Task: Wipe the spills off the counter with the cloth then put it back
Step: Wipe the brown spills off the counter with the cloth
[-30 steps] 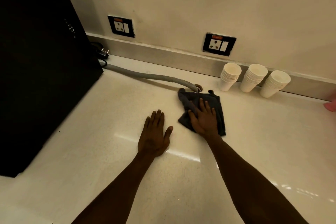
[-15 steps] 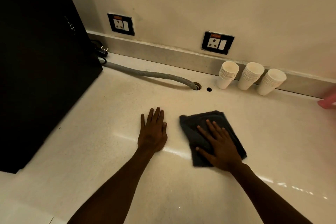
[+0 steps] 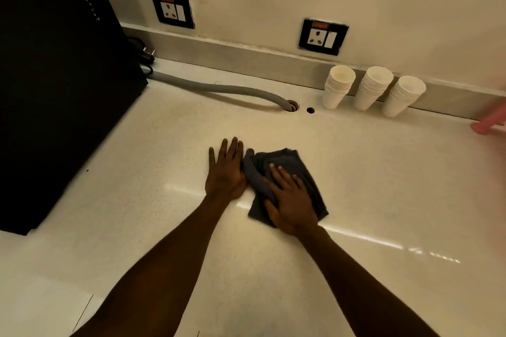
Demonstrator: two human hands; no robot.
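Observation:
A dark grey cloth lies bunched on the pale counter in the middle of the view. My right hand presses flat on the cloth's near half, fingers spread and pointing up-left. My left hand rests palm down on the bare counter right beside the cloth's left edge, touching its folded ridge. No spill stands out on the glossy surface from here.
A large black appliance fills the left side. A grey ribbed hose runs from it to a hole in the counter. Three stacks of white paper cups stand against the back ledge. Something pink and blurred shows at the right edge.
My right hand has slid the cloth from near the hose hole toward me, out to the right, then back left against my left hand. The left hand has stayed planted.

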